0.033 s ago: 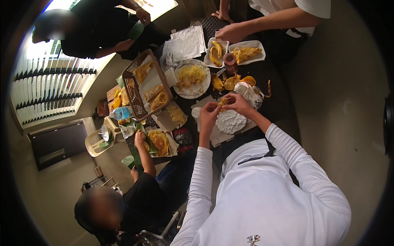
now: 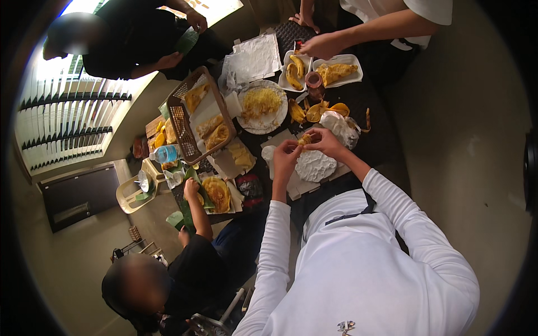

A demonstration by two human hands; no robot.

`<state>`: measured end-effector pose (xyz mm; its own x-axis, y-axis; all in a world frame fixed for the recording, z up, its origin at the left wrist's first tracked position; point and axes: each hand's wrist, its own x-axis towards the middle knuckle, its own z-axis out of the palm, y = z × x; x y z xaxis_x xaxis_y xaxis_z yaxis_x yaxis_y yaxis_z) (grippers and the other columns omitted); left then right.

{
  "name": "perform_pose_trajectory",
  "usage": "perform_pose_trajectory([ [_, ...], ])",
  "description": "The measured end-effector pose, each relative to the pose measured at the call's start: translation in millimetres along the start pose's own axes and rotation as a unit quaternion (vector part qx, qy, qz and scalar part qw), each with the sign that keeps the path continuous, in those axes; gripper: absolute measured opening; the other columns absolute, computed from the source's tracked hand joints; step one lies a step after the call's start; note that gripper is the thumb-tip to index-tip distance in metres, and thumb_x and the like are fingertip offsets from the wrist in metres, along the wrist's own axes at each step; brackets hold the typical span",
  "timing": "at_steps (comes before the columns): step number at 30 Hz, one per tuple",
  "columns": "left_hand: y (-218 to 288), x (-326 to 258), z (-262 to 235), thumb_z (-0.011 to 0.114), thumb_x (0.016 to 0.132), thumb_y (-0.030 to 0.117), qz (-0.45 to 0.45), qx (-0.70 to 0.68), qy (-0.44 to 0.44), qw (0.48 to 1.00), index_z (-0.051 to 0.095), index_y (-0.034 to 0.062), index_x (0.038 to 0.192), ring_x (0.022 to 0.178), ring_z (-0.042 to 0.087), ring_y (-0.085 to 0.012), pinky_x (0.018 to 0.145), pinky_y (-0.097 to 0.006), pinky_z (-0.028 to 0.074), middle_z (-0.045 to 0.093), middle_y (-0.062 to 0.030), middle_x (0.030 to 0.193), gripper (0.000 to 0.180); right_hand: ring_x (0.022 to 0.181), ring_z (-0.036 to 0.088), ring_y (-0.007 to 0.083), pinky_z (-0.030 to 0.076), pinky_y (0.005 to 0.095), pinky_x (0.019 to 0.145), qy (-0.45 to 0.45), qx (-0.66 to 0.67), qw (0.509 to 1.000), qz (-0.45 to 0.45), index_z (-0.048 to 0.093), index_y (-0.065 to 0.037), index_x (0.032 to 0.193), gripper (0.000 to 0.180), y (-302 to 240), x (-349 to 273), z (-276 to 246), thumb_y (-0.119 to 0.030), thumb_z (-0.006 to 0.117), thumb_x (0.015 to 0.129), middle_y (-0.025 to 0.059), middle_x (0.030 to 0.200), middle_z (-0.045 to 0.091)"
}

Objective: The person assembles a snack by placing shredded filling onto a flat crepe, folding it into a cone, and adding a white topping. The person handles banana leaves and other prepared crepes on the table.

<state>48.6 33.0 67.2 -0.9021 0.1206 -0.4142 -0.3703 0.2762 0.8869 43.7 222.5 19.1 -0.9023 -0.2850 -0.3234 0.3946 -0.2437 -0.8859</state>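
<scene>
My left hand [image 2: 287, 155] and my right hand [image 2: 325, 141] meet above the table, fingertips pinched together on a small yellow piece of food [image 2: 305, 140]. Its exact kind is too small to make out. Below them lies a white, round, bumpy-surfaced mass [image 2: 315, 167] on cardboard [image 2: 300, 189]. Beyond my hands stands a white plate [image 2: 245, 124] with yellow shreds on it. Banana peels [image 2: 297, 113] lie just past my right hand, beside a crumpled clear plastic bag [image 2: 343, 130].
A brown basket [image 2: 178, 126] with folded yellow wraps stands left. Foam trays with bananas [image 2: 292, 74] and a folded wrap [image 2: 336, 73] sit at the back beside a pinkish cup [image 2: 314, 80]. Co-workers' hands reach in; one at left handles green leaf [image 2: 188, 215]. A water bottle [image 2: 166, 154] stands left.
At the back, a co-worker's hand has shifted slightly to the right, and a small red thing shows by its fingers. My own hands stay nearly in place.
</scene>
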Motion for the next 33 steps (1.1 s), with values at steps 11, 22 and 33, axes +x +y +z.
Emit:
perform_pose_trajectory([
  [11, -89.6, 2.8, -2.0, 0.073, 0.088, 0.017, 0.013, 0.139, 0.091, 0.986, 0.071, 0.0005, 0.098, 0.068, 0.063, -0.0127, 0.062, -0.029, 0.049, 0.069, -0.0059, 0.078, 0.019, 0.089, 0.07, 0.0149, 0.058, 0.0286, 0.079, 0.034, -0.054, 0.996, 0.058, 0.061, 0.004, 0.12, 0.037, 29.1, -14.1, -16.2, -0.008, 0.076, 0.088, 0.0108, 0.099, 0.072],
  [22, -108.6, 15.0, 5.6, 0.074, 0.088, 0.018, -0.026, 0.115, 0.135, 0.984, 0.074, 0.0021, 0.101, 0.067, 0.062, -0.0137, 0.063, -0.031, 0.049, 0.07, -0.0061, 0.079, 0.02, 0.088, 0.073, 0.0166, 0.061, 0.0298, 0.078, 0.104, -0.016, 0.989, 0.103, 0.06, 0.001, 0.119, 0.027, 40.7, -23.6, -37.1, -0.006, 0.067, 0.094, 0.0114, 0.1, 0.073],
  [33, -80.3, 8.0, 15.0, 0.076, 0.084, 0.01, 0.035, 0.251, 0.208, 0.945, 0.068, 0.0042, 0.095, 0.069, 0.063, -0.0271, 0.065, -0.04, 0.05, 0.063, -0.0118, 0.08, 0.015, 0.077, 0.07, 0.0088, 0.055, 0.0248, 0.066, 0.136, -0.078, 0.987, 0.019, 0.069, -0.003, 0.107, 0.026, 52.3, -22.5, -41.9, -0.013, 0.079, 0.086, 0.0083, 0.088, 0.075],
])
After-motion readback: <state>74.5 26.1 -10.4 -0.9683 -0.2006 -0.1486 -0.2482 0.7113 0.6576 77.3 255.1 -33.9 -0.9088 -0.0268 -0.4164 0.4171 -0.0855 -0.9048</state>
